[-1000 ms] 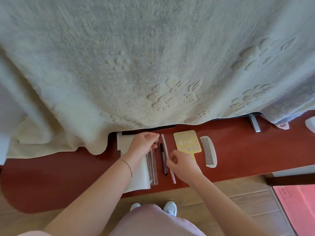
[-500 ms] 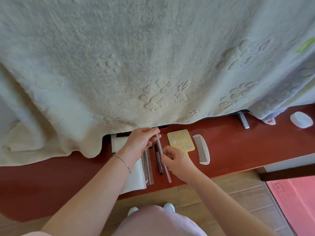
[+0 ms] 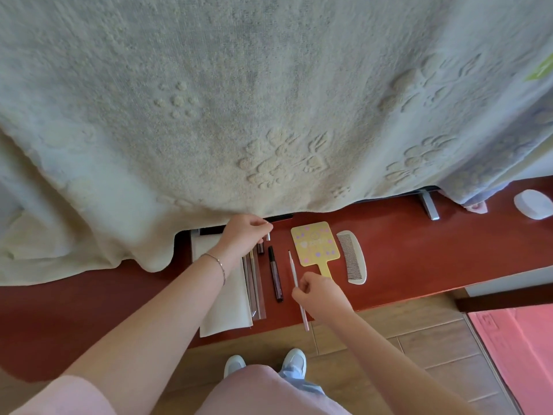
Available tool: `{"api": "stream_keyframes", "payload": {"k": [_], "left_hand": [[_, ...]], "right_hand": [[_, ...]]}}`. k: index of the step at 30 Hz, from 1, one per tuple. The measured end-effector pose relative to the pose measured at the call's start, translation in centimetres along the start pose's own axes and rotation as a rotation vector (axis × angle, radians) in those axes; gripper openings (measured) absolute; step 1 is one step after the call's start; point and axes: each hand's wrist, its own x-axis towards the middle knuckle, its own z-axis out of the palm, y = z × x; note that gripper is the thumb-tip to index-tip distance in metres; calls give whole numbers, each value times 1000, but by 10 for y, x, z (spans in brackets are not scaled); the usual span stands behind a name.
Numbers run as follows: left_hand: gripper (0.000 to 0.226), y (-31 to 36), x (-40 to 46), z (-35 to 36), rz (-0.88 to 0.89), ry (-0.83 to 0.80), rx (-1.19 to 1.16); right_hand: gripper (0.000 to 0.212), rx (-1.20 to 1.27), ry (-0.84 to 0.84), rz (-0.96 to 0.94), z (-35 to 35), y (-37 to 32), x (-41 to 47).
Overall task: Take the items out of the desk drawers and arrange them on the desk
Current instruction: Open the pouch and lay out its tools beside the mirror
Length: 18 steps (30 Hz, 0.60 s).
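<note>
1. Head view, the change: half a second ago both hands met on the thin pink pencil [image 3: 294,277]; now they are apart. The right hand [image 3: 321,295] pinches its shaft between thumb and fingertips, the bare tip pointing far. The left hand [image 3: 244,232] pinches a small silvery cap [image 3: 268,236] near the blanket hem.
2. Meaning: the cap seems to have been pulled off, so the pencil is being checked, not yet laid in the row.
3. Arranged on the red desk [image 3: 419,259], left to right: white cloth [image 3: 223,307], clear sleeve [image 3: 255,283], dark marker [image 3: 274,274], yellow hand mirror [image 3: 314,244], white comb [image 3: 353,257].
4. In the way: the cream blanket [image 3: 269,100] hangs over the desk's far part and hides it. A white oval object [image 3: 534,204] lies far right.
</note>
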Motion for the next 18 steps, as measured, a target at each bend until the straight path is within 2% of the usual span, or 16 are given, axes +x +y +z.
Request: {"api": "stream_keyframes", "payload": {"k": [6,12,15,18], "left_hand": [[10,-2,18,15,101,43,214],[13,-7,31,31,133,100,375],[12,-14,31,38,148,176,406],[18,-18,32,44,146,179,427]], "right_hand": [[19,-163,32,2,0,-11,16],[25,-205,48,-6,0,-11,27],[26,-218,39,-3,1,-9,30],[26,-244,33,0,2,-7,32]]}}
